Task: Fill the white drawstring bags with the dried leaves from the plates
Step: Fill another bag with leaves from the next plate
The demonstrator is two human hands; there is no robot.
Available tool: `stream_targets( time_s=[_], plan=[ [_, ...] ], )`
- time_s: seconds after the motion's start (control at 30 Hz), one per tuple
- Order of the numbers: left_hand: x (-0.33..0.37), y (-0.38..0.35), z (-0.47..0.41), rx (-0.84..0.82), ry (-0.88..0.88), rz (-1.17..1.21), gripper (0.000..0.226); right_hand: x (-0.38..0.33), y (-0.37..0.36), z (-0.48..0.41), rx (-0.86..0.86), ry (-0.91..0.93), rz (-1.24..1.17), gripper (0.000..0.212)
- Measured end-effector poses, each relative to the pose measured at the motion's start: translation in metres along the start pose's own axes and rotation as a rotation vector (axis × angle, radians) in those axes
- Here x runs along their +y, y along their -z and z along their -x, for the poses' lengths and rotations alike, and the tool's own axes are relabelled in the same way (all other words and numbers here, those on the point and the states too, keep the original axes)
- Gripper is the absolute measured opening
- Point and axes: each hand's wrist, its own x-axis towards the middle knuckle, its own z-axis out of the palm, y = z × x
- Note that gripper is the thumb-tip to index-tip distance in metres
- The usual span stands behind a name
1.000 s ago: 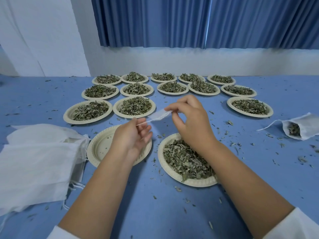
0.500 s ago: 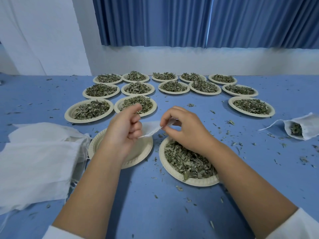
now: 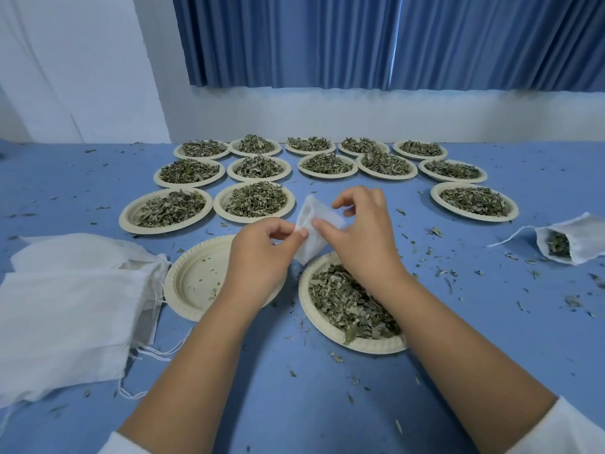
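Item: one white drawstring bag (image 3: 316, 221), was held above the desk (image 3: 294, 404), pinched by fingers of left hand (image 3: 258, 253) and right hand (image 3: 360, 237), partly hidden behind them. Dried leaves (image 3: 343, 299) on nearest plate (image 3: 370, 347), part-covered by right forearm.

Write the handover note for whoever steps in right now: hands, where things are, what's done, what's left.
Hands: left hand and right hand both pinch one empty small bag, held above the two near plates.
Done: the near left plate is emptied; one leaf-filled bag lies at the right, mouth open.
Left: the near right plate and the rows of plates behind are full of leaves. Spare bags are piled at the left.
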Motion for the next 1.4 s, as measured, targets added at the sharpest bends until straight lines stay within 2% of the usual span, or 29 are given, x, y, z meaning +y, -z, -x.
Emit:
stream_targets(
  time_s=[0.17, 0.37, 0.43, 0.53, 0.6, 0.67, 0.77, 0.87, 0.97, 1.1, 1.4],
  plan=[
    [0.003, -0.003, 0.002, 0.116, -0.027, 0.074, 0.016, -0.008, 0.000, 0.000, -0.264, -0.353, -0.449, 0.027],
    [0.011, -0.005, 0.004, 0.101, 0.029, 0.292, 0.012, -0.010, 0.004, -0.002, -0.270, -0.388, -0.665, 0.013],
    [0.014, -0.004, 0.004, 0.170, -0.006, 0.326, 0.008, -0.010, 0.006, -0.003, -0.306, -0.418, -0.665, 0.014],
    [0.014, -0.001, 0.005, 0.321, -0.121, 0.277, 0.012, -0.010, 0.009, -0.002, -0.470, -0.408, -0.502, 0.010],
    [0.011, -0.001, 0.006, 0.337, -0.156, 0.202, 0.012, -0.009, 0.012, -0.001, -0.583, -0.361, -0.371, 0.012],
    [0.008, -0.002, 0.005, 0.305, -0.150, 0.110, 0.011, -0.008, 0.018, -0.002, -0.606, -0.279, -0.230, 0.014],
    [0.003, -0.003, 0.004, 0.237, -0.135, 0.012, 0.012, -0.003, 0.035, -0.010, -0.559, -0.106, 0.153, 0.017],
    [-0.001, -0.005, 0.005, 0.166, -0.110, -0.071, 0.010, 0.001, 0.051, -0.014, -0.665, -0.064, 0.408, 0.024],
    [-0.002, -0.008, 0.006, 0.110, -0.092, -0.135, 0.005, -0.001, 0.052, -0.010, -0.805, -0.066, 0.470, 0.040],
    [-0.004, -0.008, 0.004, 0.088, -0.048, -0.136, 0.005, -0.002, 0.039, -0.004, -0.889, -0.026, 0.531, 0.046],
    [-0.004, -0.009, 0.004, 0.081, -0.013, -0.057, 0.011, 0.006, 0.032, -0.002, -0.810, 0.027, 0.484, 0.026]
  ],
)
